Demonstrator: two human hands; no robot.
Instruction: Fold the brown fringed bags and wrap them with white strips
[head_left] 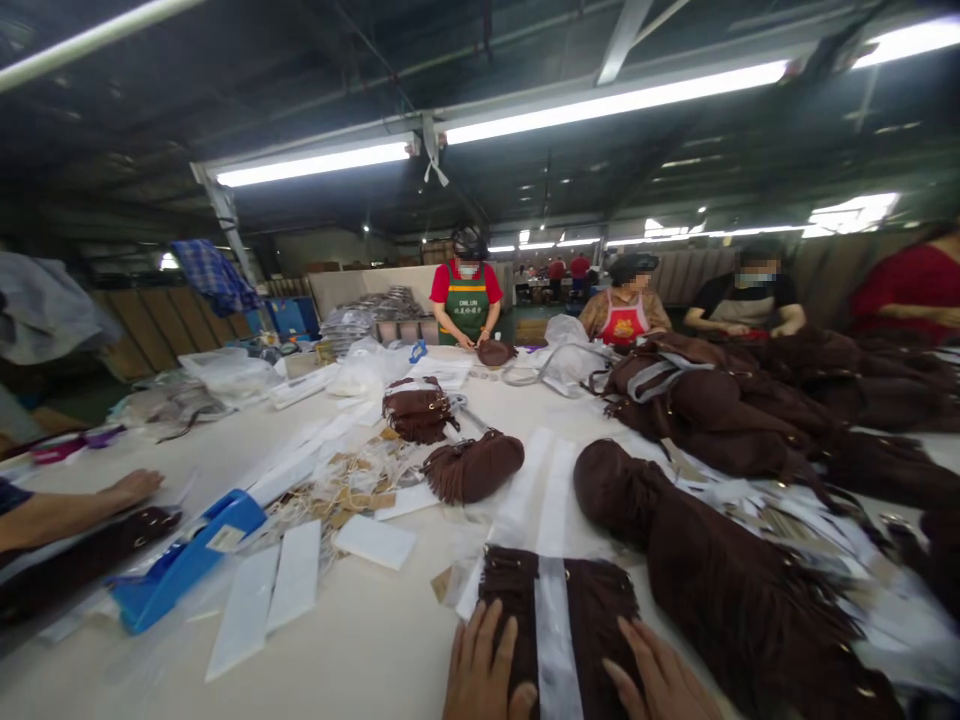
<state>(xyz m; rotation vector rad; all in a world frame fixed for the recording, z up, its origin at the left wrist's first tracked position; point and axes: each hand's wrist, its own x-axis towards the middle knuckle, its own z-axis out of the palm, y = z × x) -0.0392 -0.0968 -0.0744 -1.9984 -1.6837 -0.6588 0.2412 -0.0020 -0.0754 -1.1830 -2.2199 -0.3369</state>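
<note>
In front of me a dark brown fringed bag (592, 620) lies flat on the table, with a pale, shiny wrapping strip (553, 625) running down its middle. My left hand (487, 665) rests along the bag's left side, its fingers stretched out. On the right side my right hand (660, 672) lies with fingers spread, touching the bag's edge. Neither hand grips anything. Just right of the bag sits another brown bag (720, 570) with a rounded end. White sheet material (555, 490) stretches away behind the bag.
A blue tape dispenser (187, 560) and white cards (296, 575) lie left, beside strung tags (352, 485). Two brown bags (480, 467) sit mid-table; a large bag pile (750, 410) fills the right. A co-worker's hand (135, 487) is at far left; another person (466, 300) works opposite.
</note>
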